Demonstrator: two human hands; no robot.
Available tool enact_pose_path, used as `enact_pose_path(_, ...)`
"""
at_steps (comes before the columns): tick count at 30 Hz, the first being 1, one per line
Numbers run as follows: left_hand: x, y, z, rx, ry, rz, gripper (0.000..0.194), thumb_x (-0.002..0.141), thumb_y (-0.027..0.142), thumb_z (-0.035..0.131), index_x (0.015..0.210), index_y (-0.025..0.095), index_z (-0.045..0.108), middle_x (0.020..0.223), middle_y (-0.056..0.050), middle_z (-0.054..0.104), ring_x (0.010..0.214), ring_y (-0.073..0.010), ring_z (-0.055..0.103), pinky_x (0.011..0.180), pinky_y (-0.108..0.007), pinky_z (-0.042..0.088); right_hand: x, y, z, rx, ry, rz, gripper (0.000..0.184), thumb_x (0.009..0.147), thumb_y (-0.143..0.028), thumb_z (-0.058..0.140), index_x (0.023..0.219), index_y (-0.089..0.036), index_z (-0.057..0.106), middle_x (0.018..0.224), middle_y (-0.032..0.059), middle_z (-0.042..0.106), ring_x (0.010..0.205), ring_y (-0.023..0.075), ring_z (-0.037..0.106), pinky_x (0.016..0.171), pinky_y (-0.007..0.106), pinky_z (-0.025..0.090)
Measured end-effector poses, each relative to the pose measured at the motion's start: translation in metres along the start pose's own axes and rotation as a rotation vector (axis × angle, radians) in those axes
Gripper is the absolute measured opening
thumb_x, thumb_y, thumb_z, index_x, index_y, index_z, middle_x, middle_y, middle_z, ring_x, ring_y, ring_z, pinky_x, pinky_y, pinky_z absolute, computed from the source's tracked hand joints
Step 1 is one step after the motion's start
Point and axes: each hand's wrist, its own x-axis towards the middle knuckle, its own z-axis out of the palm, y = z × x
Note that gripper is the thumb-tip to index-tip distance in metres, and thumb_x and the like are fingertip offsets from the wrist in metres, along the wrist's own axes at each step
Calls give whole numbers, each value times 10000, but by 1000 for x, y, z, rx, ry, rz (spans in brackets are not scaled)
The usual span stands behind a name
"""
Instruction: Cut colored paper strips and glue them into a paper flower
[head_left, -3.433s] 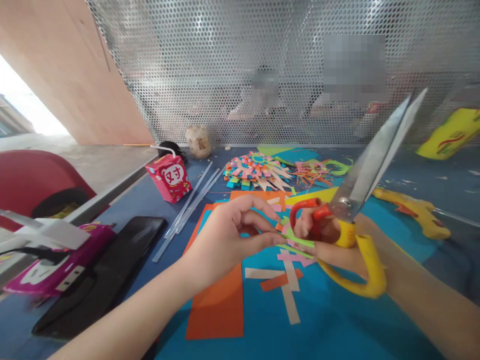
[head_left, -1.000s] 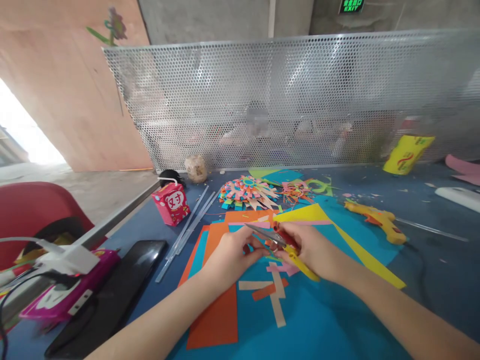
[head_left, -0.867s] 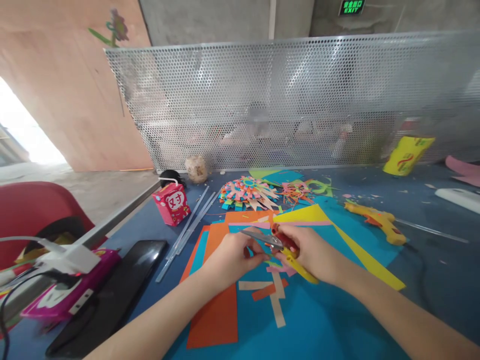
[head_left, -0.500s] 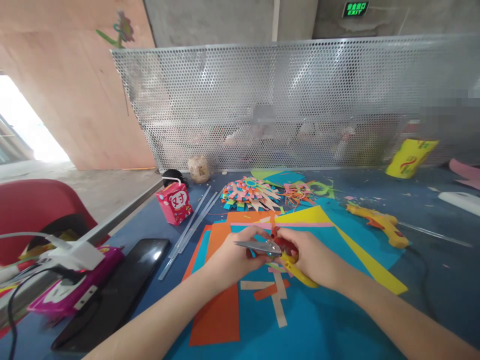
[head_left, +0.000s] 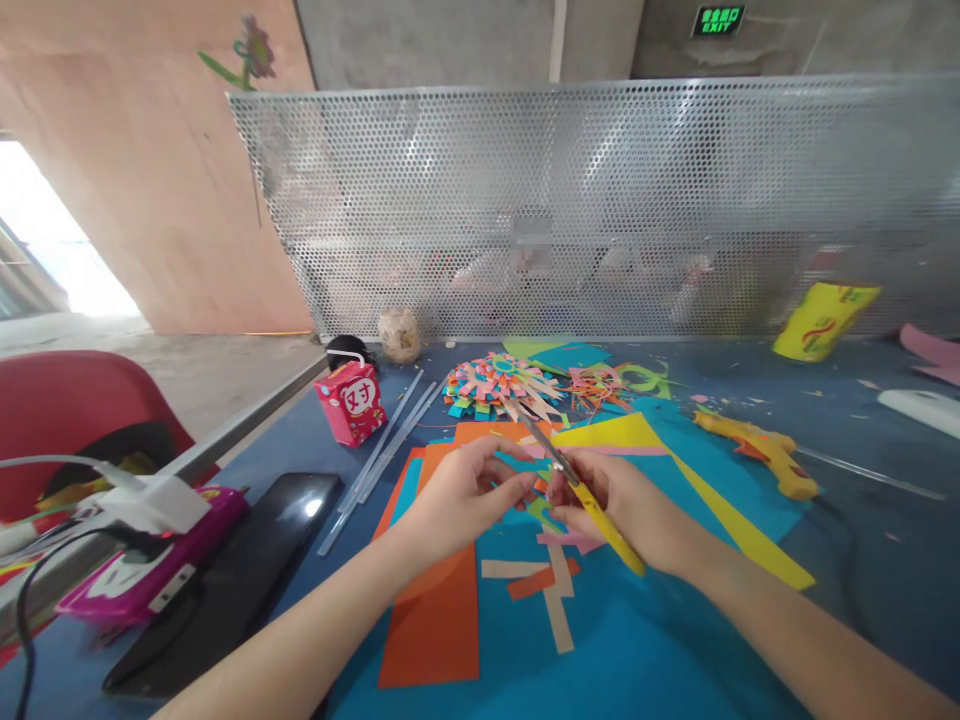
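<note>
A pair of scissors with yellow handles (head_left: 606,525) is in my right hand (head_left: 626,500), its metal blades slanting up and to the left. My left hand (head_left: 469,490) hovers just left of it, thumb and fingers curved but apart, with nothing visible gripped. Between the hands are small green and orange paper bits (head_left: 540,508); whether the right fingertips pinch any is unclear. Below them, cream paper strips (head_left: 557,618) and an orange strip (head_left: 534,584) lie on blue paper (head_left: 600,660). A larger orange sheet (head_left: 431,640) lies under my left forearm.
A fringed multicolour paper flower (head_left: 502,385) lies beyond the hands. To the right are a yellow glue gun (head_left: 761,450) and a yellow packet (head_left: 823,322). On the left are clear glue sticks (head_left: 397,440), a pink drink carton (head_left: 351,405), a phone (head_left: 232,580) and a purple power strip (head_left: 150,590).
The scissors have swung from pointing left across my left hand to pointing up and away. My left fingers have parted and drawn slightly left. Green and orange bits now show between the hands.
</note>
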Motion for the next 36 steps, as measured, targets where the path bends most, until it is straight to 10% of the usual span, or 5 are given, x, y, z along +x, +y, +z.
enact_pose_path(8,1,-1,13,-261,7,-44,314,622,309,727,810,141,540,660,-6,635,560,-104,582,507,-220,468,11,-5,-2,-49,207,-3,190,550,-221,640,627,-198,467,584,-44,511,547,122,529,519,238,459)
enact_pose_path(36,-6,8,17,-381,49,-49,71,673,94,672,652,161,673,577,49,671,492,-60,610,469,-120,510,-2,5,-8,-44,262,-31,155,609,-286,681,683,-216,564,664,-29,568,573,113,569,528,208,513)
